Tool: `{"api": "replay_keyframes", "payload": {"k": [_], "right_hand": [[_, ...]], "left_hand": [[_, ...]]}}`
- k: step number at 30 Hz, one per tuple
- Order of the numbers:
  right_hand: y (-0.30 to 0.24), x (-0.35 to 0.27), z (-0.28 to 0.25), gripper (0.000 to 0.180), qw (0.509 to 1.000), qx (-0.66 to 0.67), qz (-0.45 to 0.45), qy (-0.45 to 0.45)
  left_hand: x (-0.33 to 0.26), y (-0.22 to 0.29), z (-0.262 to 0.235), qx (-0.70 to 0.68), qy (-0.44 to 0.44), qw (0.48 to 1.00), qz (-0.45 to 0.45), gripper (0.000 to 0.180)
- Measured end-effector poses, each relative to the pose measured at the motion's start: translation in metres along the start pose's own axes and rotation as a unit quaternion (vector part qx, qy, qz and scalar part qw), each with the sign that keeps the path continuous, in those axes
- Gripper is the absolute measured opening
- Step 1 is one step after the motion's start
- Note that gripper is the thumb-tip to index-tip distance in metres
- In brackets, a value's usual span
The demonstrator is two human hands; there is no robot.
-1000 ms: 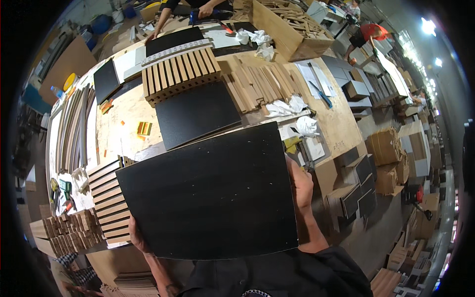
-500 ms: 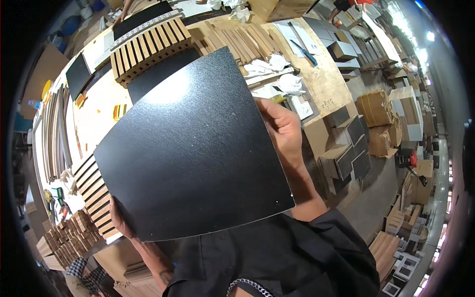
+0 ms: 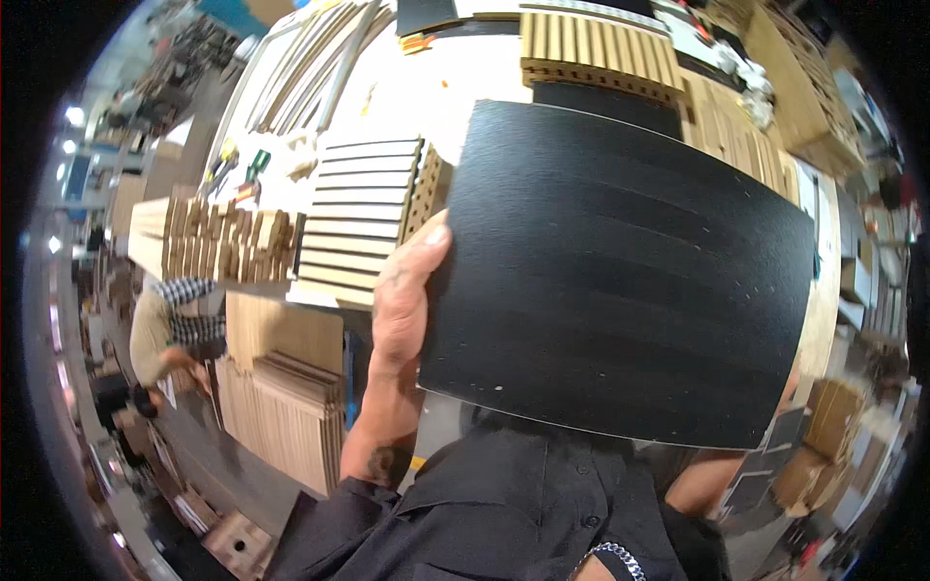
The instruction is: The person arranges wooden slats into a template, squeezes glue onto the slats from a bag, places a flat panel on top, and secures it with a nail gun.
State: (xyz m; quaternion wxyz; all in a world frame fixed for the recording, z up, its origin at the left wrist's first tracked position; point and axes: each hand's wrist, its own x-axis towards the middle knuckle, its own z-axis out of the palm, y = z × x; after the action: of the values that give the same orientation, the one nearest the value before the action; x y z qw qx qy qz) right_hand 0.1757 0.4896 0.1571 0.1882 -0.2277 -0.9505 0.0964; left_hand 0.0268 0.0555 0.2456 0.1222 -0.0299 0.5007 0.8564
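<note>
A large black rectangular panel [image 3: 620,281] is held up in front of my chest, with small pale specks and faint grain on its face. My left hand [image 3: 402,300] grips the panel's left edge, thumb lying along the front and the other fingers hidden behind. At the far right edge, only a sliver of my right hand [image 3: 790,387] shows beside the panel; its fingers are mostly covered. Beyond my left hand, a slatted wooden panel [image 3: 360,213] with dark grooves lies on the worktable [image 3: 412,97].
Stacked short wood blocks [image 3: 228,237] sit at the table's left corner. Another slatted piece [image 3: 601,53] and long strips [image 3: 310,68] lie farther back. Wood boards [image 3: 281,416] lean below the table. A person [image 3: 160,334] bends down at the left. Cardboard boxes [image 3: 833,416] stand at right.
My view has swung to the left. The black panel has turned from a steep tilt to nearly level, and its glare is gone. Both hands stay at its edges, the right one now mostly hidden.
</note>
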Motion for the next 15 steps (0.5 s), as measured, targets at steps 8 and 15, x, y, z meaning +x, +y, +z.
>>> {"api": "replay_keyframes", "payload": {"k": [8,15], "right_hand": [[-0.053,0.014,-0.017,0.047,0.635,0.728,0.238,-0.099],[-0.067,0.008,-0.013,0.047,0.613,0.745,0.217,-0.149]], "left_hand": [[-0.001,0.012,-0.007,-0.041,-0.021,0.999,-0.022,0.042],[-0.010,0.007,-0.018,-0.035,0.024,0.998,-0.045,0.045]]}}
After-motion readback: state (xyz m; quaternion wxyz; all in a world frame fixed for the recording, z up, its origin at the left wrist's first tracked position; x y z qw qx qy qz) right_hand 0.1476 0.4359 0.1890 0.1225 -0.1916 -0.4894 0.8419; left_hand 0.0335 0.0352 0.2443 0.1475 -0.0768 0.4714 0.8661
